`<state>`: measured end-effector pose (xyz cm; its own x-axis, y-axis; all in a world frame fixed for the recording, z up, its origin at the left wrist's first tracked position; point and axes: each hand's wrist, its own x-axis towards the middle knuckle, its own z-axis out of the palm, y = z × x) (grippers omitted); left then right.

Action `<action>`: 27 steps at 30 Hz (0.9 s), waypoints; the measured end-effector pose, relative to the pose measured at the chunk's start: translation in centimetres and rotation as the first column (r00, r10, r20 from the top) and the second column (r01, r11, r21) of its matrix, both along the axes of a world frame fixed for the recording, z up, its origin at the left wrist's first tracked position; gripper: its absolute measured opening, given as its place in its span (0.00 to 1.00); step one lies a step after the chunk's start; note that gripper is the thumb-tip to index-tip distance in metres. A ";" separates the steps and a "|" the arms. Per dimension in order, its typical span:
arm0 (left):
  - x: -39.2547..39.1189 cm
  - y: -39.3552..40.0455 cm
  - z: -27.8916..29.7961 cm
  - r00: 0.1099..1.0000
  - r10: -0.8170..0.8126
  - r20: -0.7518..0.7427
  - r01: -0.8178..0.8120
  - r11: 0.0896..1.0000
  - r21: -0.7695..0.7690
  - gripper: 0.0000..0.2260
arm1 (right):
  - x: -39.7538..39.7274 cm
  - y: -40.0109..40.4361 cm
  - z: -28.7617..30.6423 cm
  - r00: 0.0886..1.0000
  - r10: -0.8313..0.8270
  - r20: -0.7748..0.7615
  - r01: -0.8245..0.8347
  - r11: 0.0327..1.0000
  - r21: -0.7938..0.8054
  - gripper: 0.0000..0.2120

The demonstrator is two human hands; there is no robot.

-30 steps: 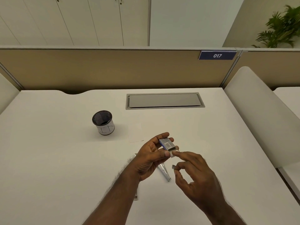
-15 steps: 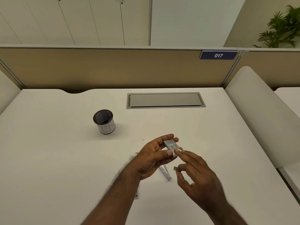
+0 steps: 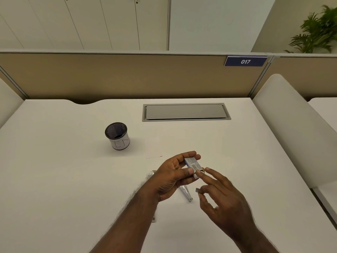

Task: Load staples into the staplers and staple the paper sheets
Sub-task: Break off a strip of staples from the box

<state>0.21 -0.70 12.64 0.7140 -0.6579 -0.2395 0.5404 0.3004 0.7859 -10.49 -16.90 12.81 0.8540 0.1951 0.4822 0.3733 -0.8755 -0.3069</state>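
My left hand (image 3: pixel 171 178) grips a small staple box (image 3: pixel 192 164) with a barcode, held above the white desk. My right hand (image 3: pixel 220 194) pinches a short strip of staples (image 3: pixel 197 190) between thumb and a lower finger, while its outstretched index and middle fingertips touch the box's near end. Under the hands a metal stapler (image 3: pixel 186 192) lies open on the desk, mostly hidden by my left hand and forearm. A white paper sheet (image 3: pixel 152 147) lies flat beyond the hands, hard to tell from the desk.
A black mesh pen cup (image 3: pixel 117 135) with a white label stands at the left middle of the desk (image 3: pixel 54 170). A grey cable hatch (image 3: pixel 186 112) is set in the far side. Beige partitions close the back; a white side panel (image 3: pixel 291 128) rises at right.
My left hand has turned the staple box slightly and carried it a little right. My right fingertips have come up against the box's near end, still pinching the staple strip.
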 end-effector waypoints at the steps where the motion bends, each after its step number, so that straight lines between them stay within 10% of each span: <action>1: 0.0 0.0 0.0 1.000 -0.005 -0.001 0.005 1.000 -0.001 0.20 | -0.1 0.1 -0.2 1.000 0.001 -0.002 -0.001 1.000 -0.005 0.04; 15: 0.3 -1.8 -3.9 0.986 0.097 -0.137 -0.088 0.993 0.076 0.17 | 0.1 0.4 -3.6 0.993 -0.039 -0.108 0.052 0.992 0.119 0.01; 20: 1.6 -3.7 -7.6 0.988 0.147 0.049 -0.154 0.909 0.387 0.18 | 0.9 -0.4 -5.1 0.926 -0.220 -0.308 0.361 0.756 0.546 0.04; 27: 2.5 -7.8 -11.7 0.917 -0.124 0.379 -0.230 0.611 0.757 0.20 | 1.6 -2.2 -9.6 0.738 -0.267 -0.620 0.655 0.505 0.562 0.08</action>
